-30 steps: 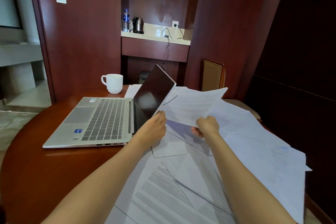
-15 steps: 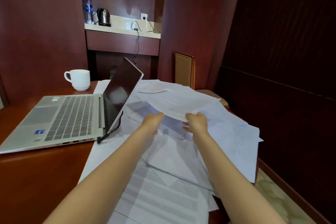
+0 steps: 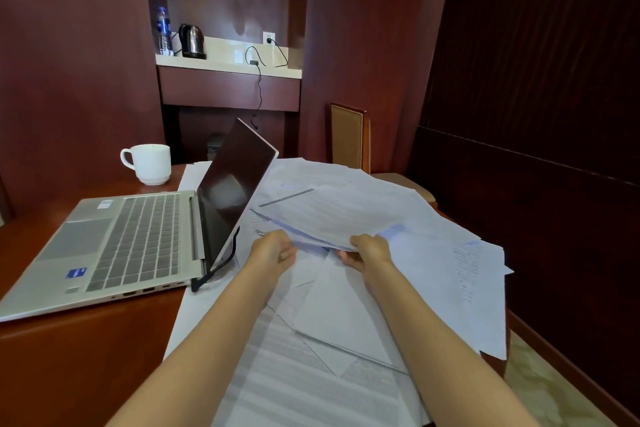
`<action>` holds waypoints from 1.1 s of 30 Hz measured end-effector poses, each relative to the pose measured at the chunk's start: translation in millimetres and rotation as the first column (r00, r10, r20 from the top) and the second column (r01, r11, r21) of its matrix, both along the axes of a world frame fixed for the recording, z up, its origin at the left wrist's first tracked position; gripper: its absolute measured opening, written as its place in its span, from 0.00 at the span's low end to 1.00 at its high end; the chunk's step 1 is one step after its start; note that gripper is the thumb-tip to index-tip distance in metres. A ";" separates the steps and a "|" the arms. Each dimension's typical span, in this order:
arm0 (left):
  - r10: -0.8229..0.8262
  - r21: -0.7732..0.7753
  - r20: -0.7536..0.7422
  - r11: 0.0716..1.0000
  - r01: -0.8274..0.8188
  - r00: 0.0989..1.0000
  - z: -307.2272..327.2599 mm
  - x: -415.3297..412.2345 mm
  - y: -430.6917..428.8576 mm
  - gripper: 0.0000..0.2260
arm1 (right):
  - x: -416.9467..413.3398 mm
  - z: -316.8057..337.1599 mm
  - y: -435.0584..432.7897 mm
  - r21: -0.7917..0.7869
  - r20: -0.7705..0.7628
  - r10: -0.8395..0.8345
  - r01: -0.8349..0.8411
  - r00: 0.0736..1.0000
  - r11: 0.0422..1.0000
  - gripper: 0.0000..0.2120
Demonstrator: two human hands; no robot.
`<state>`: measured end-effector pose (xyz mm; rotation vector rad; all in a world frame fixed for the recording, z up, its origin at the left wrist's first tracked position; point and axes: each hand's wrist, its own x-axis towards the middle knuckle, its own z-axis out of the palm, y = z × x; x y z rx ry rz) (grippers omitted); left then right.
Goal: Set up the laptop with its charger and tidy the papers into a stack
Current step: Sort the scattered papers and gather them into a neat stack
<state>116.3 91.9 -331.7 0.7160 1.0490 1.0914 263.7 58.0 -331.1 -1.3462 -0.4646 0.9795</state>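
A silver laptop lies open on the brown table, its dark screen turned to the right. A black cable hangs at the screen's near corner. White printed papers lie scattered over the table's right half. My left hand and my right hand each grip the near edge of a thin bundle of sheets, held low over the loose pile.
A white mug stands behind the laptop. A chair sits past the table. On a wall shelf are a kettle, a water bottle and a plugged-in black cord. The table's right edge drops to the floor.
The held sheets came down from a raised tilt to nearly flat over the pile. My view swung to the right, so the laptop now lies further left.
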 end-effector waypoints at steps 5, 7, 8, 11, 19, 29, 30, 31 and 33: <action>0.045 0.015 0.007 0.999 -0.045 0.999 -1.2 -10.8 9.0 0.09 | 35.3 16.8 -16.8 0.016 0.064 -0.035 0.034 0.997 0.999 0.13; -0.075 -0.006 0.076 0.997 0.075 0.994 -0.1 -15.1 9.2 0.18 | 53.4 21.9 -32.6 -0.007 0.006 -0.017 0.017 1.000 1.000 0.17; -0.133 -0.013 0.105 0.991 0.135 0.986 1.2 -16.7 7.8 0.20 | 61.0 22.1 -40.7 -0.039 -0.006 -0.005 0.005 1.000 0.999 0.18; -0.286 0.045 -0.017 0.957 0.287 0.958 -2.6 -15.8 7.0 0.13 | 71.2 20.8 -62.0 -0.144 -0.003 0.093 -0.092 0.996 0.985 0.11; -0.426 0.163 -0.255 0.866 0.473 0.868 0.5 3.8 -16.6 0.06 | 49.2 23.0 -65.3 -0.151 0.284 -0.174 0.223 0.943 0.963 0.06; -0.611 0.048 -0.284 0.761 0.647 0.739 7.2 5.1 -33.2 0.05 | 19.7 24.2 -90.3 -0.093 0.772 -0.064 0.213 0.633 0.973 0.17; -0.619 0.043 -0.273 0.757 0.652 0.736 6.9 5.8 -34.4 0.04 | 15.1 26.5 -93.5 -0.104 0.789 -0.019 0.164 0.614 0.981 0.16; -0.618 0.045 -0.248 0.762 0.646 0.746 6.9 5.8 -35.1 0.04 | 11.0 28.4 -95.2 -0.110 0.774 0.016 0.109 0.633 0.988 0.15; -0.597 0.055 -0.182 0.787 0.615 0.781 5.5 5.6 -33.3 0.10 | 2.9 34.0 -100.7 -0.141 0.659 0.125 -0.040 0.742 0.989 0.16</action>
